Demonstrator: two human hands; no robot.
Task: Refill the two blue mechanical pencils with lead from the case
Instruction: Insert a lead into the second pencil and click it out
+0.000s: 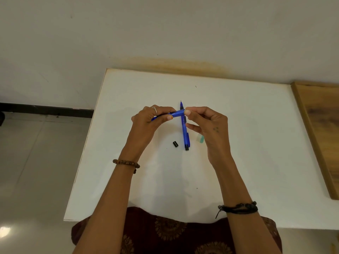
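My left hand [152, 121] holds one blue mechanical pencil [176, 113] level above the table, its open rear end pointing right. The thumb and forefinger of my right hand [207, 123] are pinched together right at that open end; any lead between them is too thin to see. The second blue pencil [185, 132] lies on the white table [238, 143] under my hands, tip pointing away from me, black cap on its near end. A loose black cap [175, 144] lies just left of it. The pale green lead case [200, 139] shows partly behind my right hand.
A wooden board [319, 129] lies along the table's right side. The table's left edge drops to a tiled floor [36, 162]. A white wall rises behind the far edge.
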